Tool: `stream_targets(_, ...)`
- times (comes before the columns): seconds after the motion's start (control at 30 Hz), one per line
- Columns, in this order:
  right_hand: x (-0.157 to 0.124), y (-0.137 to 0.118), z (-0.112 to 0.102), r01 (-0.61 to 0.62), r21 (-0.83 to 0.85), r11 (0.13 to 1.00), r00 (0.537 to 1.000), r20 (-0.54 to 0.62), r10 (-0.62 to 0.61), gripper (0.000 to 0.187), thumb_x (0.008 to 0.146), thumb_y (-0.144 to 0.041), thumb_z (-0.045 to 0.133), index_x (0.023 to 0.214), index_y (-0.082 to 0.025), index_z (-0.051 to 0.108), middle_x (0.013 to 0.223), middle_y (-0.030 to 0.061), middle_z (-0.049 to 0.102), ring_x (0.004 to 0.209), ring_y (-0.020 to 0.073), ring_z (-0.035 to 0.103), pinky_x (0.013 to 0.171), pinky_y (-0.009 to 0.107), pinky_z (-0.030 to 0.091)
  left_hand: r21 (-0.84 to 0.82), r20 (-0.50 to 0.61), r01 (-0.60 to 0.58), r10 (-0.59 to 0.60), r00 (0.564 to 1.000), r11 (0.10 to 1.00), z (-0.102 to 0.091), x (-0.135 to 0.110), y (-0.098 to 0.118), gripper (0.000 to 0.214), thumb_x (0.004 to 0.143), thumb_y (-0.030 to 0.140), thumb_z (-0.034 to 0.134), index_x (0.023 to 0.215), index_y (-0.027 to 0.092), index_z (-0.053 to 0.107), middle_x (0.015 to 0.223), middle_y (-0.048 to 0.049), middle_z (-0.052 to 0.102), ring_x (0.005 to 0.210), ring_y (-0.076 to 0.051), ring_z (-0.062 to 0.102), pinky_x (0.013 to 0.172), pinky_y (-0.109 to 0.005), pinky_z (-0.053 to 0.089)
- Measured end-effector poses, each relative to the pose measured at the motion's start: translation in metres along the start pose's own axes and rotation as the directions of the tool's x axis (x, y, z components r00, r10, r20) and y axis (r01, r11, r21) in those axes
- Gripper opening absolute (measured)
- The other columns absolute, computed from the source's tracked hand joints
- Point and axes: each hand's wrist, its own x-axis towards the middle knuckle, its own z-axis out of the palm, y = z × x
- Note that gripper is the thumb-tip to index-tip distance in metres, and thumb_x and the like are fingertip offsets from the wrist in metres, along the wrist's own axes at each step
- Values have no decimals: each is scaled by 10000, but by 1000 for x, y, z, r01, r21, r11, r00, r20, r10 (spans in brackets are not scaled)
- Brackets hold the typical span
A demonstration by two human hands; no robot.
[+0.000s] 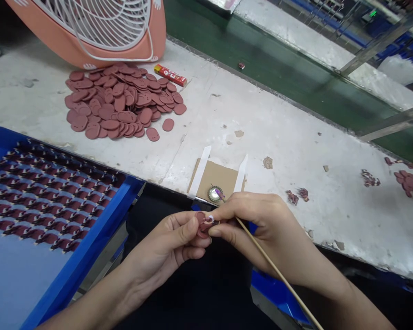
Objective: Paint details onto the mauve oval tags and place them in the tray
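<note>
Dusty-red cutout (203,224), blue-rimmed tray (86,238)

Our bare left hand (170,243) and bare right hand (261,224) have short fingernails, our forearms (333,293) are bare too, and we wear plain black clothing (189,284).

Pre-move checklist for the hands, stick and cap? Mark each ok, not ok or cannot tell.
1. Left hand on the small maroon piece: ok, pinched between thumb and fingers.
2. Right hand on the bamboo stick: ok, held in the fingers.
3. White dab on the piece: cannot tell what it is.
4. Bottle cap on the cardboard square: ok, lying at its near edge.
5. White tape strips on the cardboard: ok, one on each side.
6. Pile of maroon discs: ok, well apart from the hands.
</note>
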Motion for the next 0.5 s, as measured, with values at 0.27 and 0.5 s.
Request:
stream_targets(0.27,5,1,3,29,3,1000,1000,-9,-29,69,888,-89,679,935,-127,712,797,3,690,722,87,629,677,180,479,-70,-25,-10,9,1000,997,-1,-1,-2,241,642,270,903,803,132,789,657,-6,732,572,-74,666,564,-132,594)
stream_targets(0.5,7,0,5,40,26,999,999,-13,-40,68,876,-73,680,922,-114,709,789,14,680,716,92,627,673,182,483,-133,-1,-20,21,1000,991,2,-1,-1,180,667,241,890,778,140,790,644,-2,741,567,-66,672,576,-126,600)
